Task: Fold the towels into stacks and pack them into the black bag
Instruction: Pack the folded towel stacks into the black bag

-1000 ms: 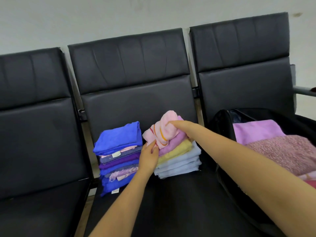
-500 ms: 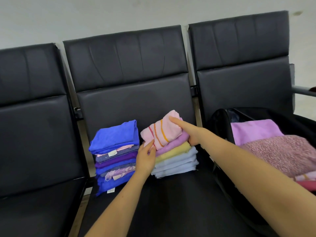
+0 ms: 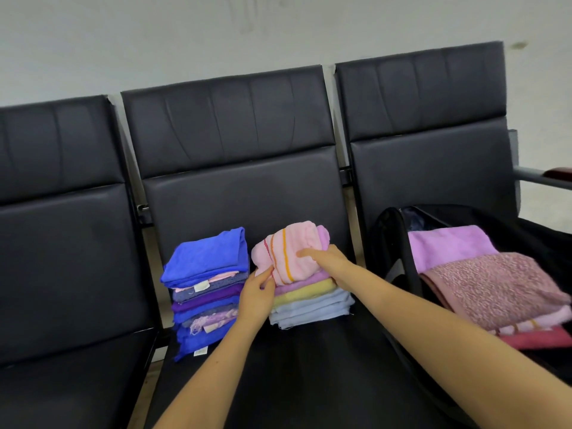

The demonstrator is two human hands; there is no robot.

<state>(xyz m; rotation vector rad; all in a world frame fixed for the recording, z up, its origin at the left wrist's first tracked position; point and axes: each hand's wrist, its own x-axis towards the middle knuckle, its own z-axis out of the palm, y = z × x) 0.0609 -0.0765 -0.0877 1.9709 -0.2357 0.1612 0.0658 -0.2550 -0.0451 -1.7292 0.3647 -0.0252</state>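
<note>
A pink striped towel (image 3: 288, 255) lies bunched on top of the right stack of folded towels (image 3: 309, 308) on the middle seat. My left hand (image 3: 257, 294) holds its lower left edge, with the thumb on the cloth and the fingers hidden beneath. My right hand (image 3: 329, 263) grips its right side, thumb across the front, fingers hidden behind. A second stack topped by a blue towel (image 3: 205, 257) stands just left of it. The black bag (image 3: 399, 243) sits open on the right seat and holds a lilac towel (image 3: 445, 246) and a mottled pink towel (image 3: 495, 289).
Three black padded seats stand in a row against a pale wall; the left seat (image 3: 62, 382) holds nothing. A grey armrest (image 3: 538, 176) juts out at the far right. The front half of the middle seat (image 3: 309, 376) is bare under my forearms.
The pink striped towel has settled lower and flatter on the right stack. My right hand slid from its top to its right side, and my left thumb now lies on its left edge.
</note>
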